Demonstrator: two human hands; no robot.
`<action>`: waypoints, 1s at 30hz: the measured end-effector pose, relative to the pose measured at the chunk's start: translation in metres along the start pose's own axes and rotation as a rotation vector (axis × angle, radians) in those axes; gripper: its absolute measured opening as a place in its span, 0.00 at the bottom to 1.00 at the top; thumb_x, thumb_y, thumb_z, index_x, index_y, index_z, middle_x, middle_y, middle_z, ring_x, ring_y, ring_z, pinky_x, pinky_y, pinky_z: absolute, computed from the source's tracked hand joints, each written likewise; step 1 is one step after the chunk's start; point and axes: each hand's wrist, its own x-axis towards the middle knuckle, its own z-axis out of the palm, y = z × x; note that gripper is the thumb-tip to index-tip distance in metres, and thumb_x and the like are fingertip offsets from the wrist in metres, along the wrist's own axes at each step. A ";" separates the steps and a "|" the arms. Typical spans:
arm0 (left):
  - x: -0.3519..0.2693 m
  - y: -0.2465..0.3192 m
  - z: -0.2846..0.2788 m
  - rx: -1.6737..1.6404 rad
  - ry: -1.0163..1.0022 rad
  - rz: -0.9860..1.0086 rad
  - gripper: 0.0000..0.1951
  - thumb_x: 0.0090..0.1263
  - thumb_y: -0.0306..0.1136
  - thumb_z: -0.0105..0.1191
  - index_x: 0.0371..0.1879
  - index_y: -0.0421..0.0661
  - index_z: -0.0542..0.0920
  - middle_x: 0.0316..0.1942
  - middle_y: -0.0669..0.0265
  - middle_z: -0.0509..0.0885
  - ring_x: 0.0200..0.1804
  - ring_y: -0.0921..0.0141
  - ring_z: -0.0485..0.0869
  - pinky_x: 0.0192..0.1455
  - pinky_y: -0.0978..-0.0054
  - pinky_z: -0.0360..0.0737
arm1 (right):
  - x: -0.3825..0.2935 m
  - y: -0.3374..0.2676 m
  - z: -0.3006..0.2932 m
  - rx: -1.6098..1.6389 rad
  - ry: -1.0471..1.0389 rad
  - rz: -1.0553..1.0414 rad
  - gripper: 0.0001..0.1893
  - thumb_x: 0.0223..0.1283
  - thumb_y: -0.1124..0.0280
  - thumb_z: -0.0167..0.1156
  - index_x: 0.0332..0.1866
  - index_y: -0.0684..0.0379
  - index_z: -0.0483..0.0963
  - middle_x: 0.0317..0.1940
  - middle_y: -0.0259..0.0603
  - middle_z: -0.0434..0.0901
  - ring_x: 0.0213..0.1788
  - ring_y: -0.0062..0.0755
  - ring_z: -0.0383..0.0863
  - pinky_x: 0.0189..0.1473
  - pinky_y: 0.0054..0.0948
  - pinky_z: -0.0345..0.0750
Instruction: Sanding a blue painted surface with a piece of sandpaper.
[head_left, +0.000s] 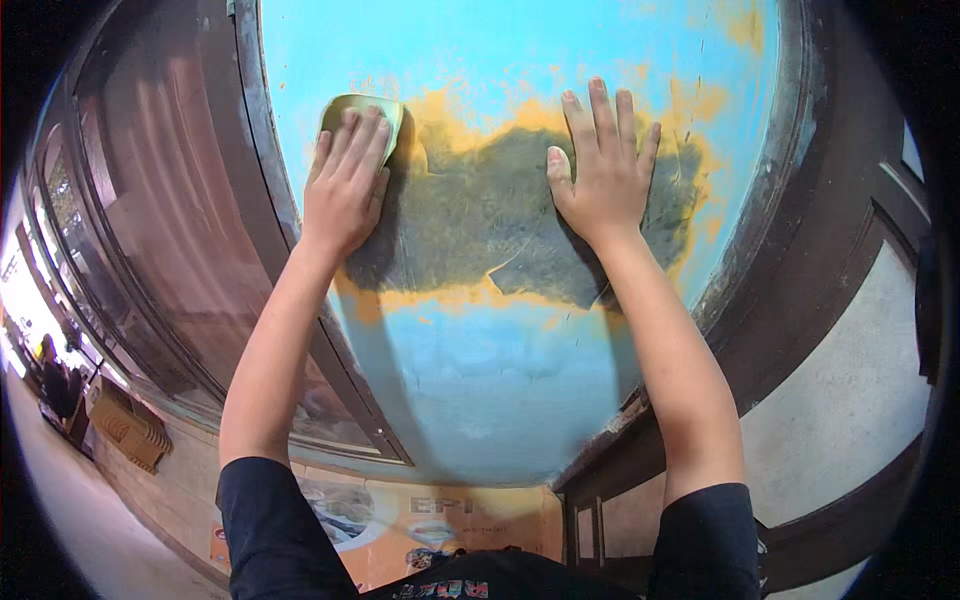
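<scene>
A light blue painted wall panel (487, 367) stands before me, with a large dark grey patch (480, 202) edged in orange-yellow. Near the patch's upper left, my left hand (347, 180) presses a pale green sheet, seemingly sandpaper (352, 103), flat on the surface under its fingers. My right hand (604, 161) lies with spread fingers and nothing held, palm against the right part of the patch. Thin cracks or lifted edges run through the lower part of the patch, between my two forearms.
Dark wooden frames (757, 187) border the panel. Left stands a glazed window or door (180, 195), with stacked brown chairs (127, 427) and a person (58, 379) farther off. An orange printed banner (480, 517) lies below the panel.
</scene>
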 end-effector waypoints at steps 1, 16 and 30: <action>0.004 -0.007 0.000 -0.001 0.002 0.001 0.32 0.71 0.30 0.51 0.77 0.44 0.64 0.78 0.57 0.64 0.80 0.53 0.60 0.80 0.49 0.53 | 0.000 0.001 0.001 -0.001 -0.002 0.003 0.32 0.66 0.50 0.54 0.76 0.35 0.63 0.80 0.31 0.56 0.82 0.41 0.52 0.77 0.67 0.46; 0.052 0.024 0.022 0.011 0.040 0.052 0.34 0.67 0.31 0.51 0.76 0.45 0.64 0.78 0.58 0.63 0.79 0.53 0.61 0.79 0.48 0.56 | -0.002 0.007 0.011 0.008 -0.022 0.011 0.32 0.66 0.51 0.53 0.77 0.38 0.63 0.81 0.31 0.54 0.83 0.43 0.49 0.78 0.66 0.41; 0.087 0.003 0.024 0.012 0.409 -0.114 0.27 0.75 0.36 0.47 0.73 0.45 0.69 0.74 0.56 0.71 0.76 0.53 0.66 0.78 0.50 0.59 | -0.008 -0.004 0.014 0.024 0.013 -0.005 0.31 0.67 0.51 0.53 0.76 0.36 0.64 0.81 0.31 0.56 0.82 0.44 0.51 0.78 0.65 0.43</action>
